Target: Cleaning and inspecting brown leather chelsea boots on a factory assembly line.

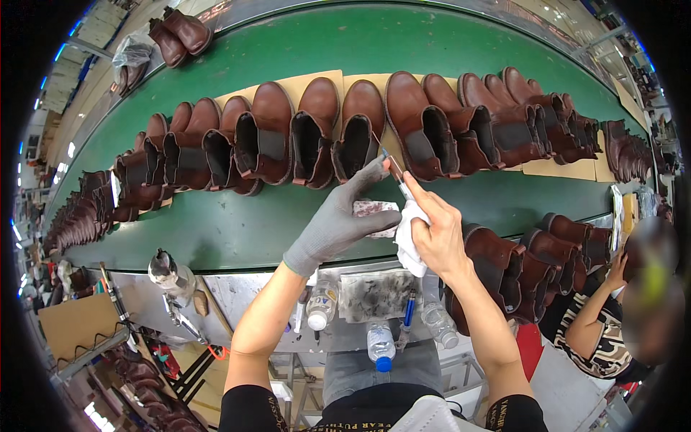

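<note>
My left hand (338, 216), in a grey knit glove, reaches over the green belt. Its thumb lies across a small white pad (371, 208) with dark red stains; the fingers beneath are hidden. The gloved index fingertip meets a slim, thin-tipped tool (395, 170), whose exact kind I cannot make out. My bare right hand (437, 229) closes round that tool, index finger stretched along it, with a crumpled white cloth (410, 241) tucked against the palm. Just beyond the fingertips stands a brown leather ankle boot (363, 101), its opening toward me.
More brown boots (270, 108) line cardboard on the green belt (259, 223). Others stand at right (497, 252). On the near ledge are plastic bottles (322, 302), a smudged cloth (371, 294), a blue pen (409, 309) and a stained container (169, 273). Another person (597, 324) works at right.
</note>
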Action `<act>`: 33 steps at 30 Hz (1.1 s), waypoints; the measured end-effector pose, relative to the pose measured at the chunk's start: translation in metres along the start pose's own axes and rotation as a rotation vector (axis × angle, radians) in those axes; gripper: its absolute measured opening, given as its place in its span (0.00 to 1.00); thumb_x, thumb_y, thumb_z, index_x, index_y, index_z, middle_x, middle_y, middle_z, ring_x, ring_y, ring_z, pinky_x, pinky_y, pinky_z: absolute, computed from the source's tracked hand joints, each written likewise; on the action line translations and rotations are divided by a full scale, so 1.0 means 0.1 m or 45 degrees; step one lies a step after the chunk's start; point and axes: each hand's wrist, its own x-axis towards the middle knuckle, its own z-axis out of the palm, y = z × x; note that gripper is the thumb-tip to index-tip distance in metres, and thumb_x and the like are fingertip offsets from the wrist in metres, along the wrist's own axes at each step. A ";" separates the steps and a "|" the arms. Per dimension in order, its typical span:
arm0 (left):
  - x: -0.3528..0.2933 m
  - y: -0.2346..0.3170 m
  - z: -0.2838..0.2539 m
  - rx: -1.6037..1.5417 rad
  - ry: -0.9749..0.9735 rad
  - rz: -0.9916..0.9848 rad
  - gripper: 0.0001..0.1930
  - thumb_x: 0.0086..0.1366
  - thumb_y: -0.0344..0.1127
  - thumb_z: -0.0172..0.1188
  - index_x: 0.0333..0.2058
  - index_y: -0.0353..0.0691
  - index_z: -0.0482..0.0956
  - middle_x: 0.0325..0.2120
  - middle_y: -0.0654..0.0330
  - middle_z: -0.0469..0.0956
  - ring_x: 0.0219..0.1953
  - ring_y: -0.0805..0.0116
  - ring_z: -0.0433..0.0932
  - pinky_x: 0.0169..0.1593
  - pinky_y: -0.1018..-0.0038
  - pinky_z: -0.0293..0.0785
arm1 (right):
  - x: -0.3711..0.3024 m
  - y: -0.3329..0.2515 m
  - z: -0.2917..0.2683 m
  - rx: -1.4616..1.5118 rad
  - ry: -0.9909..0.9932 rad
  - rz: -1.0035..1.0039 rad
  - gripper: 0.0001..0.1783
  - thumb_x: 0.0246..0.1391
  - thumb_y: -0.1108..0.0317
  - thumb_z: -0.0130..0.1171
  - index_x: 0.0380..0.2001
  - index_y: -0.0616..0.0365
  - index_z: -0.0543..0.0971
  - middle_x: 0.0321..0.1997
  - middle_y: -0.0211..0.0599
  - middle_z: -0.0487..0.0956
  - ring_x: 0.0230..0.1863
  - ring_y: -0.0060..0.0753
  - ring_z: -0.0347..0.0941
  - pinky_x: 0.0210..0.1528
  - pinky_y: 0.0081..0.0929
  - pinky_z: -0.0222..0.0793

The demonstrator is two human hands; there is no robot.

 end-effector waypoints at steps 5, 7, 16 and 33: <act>0.02 0.00 -0.04 -0.016 -0.031 -0.090 0.41 0.52 0.38 0.68 0.61 0.33 0.57 0.55 0.53 0.66 0.58 0.68 0.64 0.58 0.74 0.61 | 0.01 0.03 -0.02 -0.032 -0.021 0.047 0.34 0.39 0.79 0.48 0.56 0.55 0.70 0.26 0.48 0.72 0.25 0.49 0.70 0.31 0.38 0.67; 0.02 -0.03 -0.06 0.096 -0.023 -0.064 0.41 0.52 0.39 0.69 0.61 0.33 0.58 0.55 0.52 0.67 0.57 0.68 0.65 0.57 0.74 0.63 | 0.02 0.04 -0.02 -0.046 -0.036 0.054 0.34 0.39 0.79 0.49 0.56 0.55 0.70 0.26 0.48 0.72 0.25 0.49 0.70 0.31 0.38 0.67; 0.04 -0.07 -0.06 0.107 0.006 -0.051 0.39 0.51 0.38 0.69 0.59 0.31 0.61 0.54 0.52 0.69 0.57 0.68 0.65 0.58 0.74 0.62 | 0.04 0.07 -0.01 -0.029 -0.029 -0.006 0.33 0.39 0.79 0.49 0.55 0.56 0.71 0.26 0.48 0.72 0.25 0.48 0.70 0.31 0.38 0.67; -0.25 0.25 -0.13 -0.165 0.663 -0.035 0.11 0.61 0.28 0.57 0.42 0.33 0.71 0.38 0.57 0.75 0.35 0.74 0.75 0.38 0.80 0.73 | -0.35 -0.37 -0.32 0.015 -0.162 -0.058 0.39 0.32 0.78 0.49 0.58 0.56 0.68 0.29 0.44 0.74 0.25 0.44 0.72 0.27 0.35 0.71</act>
